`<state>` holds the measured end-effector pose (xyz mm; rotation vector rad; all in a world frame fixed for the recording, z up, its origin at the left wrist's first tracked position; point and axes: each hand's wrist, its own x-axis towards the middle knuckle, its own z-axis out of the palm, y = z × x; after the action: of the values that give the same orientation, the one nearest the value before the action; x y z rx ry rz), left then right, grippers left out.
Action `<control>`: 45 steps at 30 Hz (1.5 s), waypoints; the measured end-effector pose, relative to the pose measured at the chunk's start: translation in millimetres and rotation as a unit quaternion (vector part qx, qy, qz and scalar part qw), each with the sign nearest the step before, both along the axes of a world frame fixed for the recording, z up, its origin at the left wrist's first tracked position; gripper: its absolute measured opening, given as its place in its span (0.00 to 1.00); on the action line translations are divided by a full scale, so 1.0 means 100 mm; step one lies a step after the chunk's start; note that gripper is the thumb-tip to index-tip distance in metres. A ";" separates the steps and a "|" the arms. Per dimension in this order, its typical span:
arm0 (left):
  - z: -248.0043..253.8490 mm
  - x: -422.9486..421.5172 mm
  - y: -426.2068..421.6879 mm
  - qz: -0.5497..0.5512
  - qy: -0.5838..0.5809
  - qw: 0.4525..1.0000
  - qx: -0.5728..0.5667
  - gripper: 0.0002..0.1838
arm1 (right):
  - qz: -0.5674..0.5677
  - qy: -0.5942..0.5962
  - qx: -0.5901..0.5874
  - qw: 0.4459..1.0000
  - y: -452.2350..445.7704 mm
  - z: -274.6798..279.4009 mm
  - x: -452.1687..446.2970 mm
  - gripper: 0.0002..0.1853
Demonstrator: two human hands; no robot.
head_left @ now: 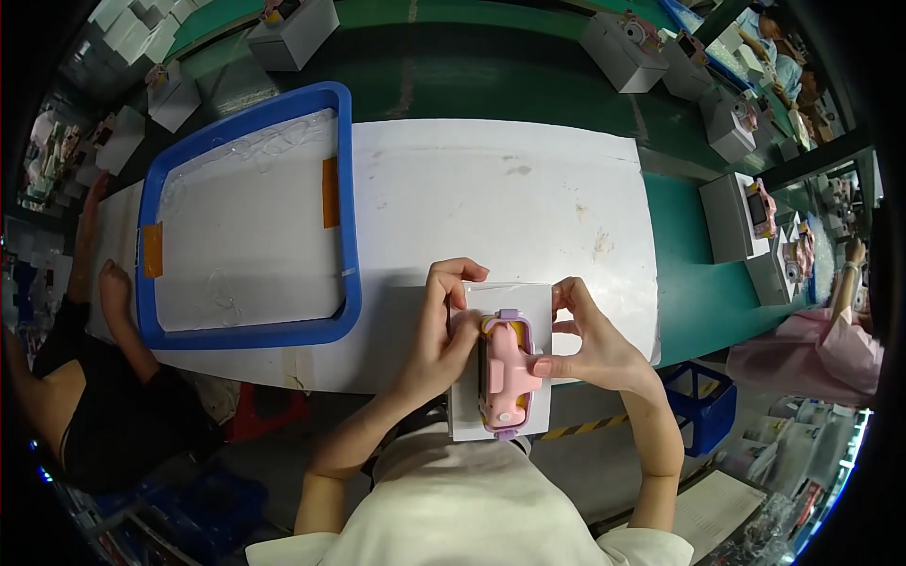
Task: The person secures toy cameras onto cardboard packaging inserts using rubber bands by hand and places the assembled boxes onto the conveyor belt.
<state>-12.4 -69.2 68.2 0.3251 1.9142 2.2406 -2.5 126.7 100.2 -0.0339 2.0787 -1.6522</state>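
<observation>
A white box (pixel 462 415) is held close in front of my body, over the table's near edge. On top of it lies a pink toy camera (pixel 511 373) with a purple frame and yellow parts showing at its ends. My left hand (pixel 439 340) grips the box's left side, fingers bent around the upper left corner and thumb beside the camera. On the right side, my right hand (pixel 604 354) has its fingers at the box's edge, while its thumb touches the camera. The underside of the box is hidden.
A blue-rimmed tray (pixel 349 208) with clear plastic scraps lies to the left on the white board (pixel 510 198). More white boxes (pixel 727 222) carrying pink cameras stand along the green surface. People sit at left and right. A blue crate (pixel 699 406) stands below.
</observation>
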 end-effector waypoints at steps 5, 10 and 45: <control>0.13 -0.03 -0.04 -0.064 0.072 0.994 -0.046 0.23 | -0.001 0.036 -0.018 0.999 -0.02 0.09 0.00 0.32; 0.13 0.04 -0.03 -0.020 0.208 0.966 -0.156 0.29 | -0.008 0.135 -0.036 0.990 -0.18 0.15 0.01 0.23; -0.71 0.40 -0.01 0.220 0.133 0.924 -0.282 0.11 | -0.347 0.139 -0.108 0.921 -0.56 -0.47 0.06 0.17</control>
<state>28.0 -69.9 -2.7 0.1187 2.9103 1.7924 3.8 71.0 53.1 0.4776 2.2501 -2.4096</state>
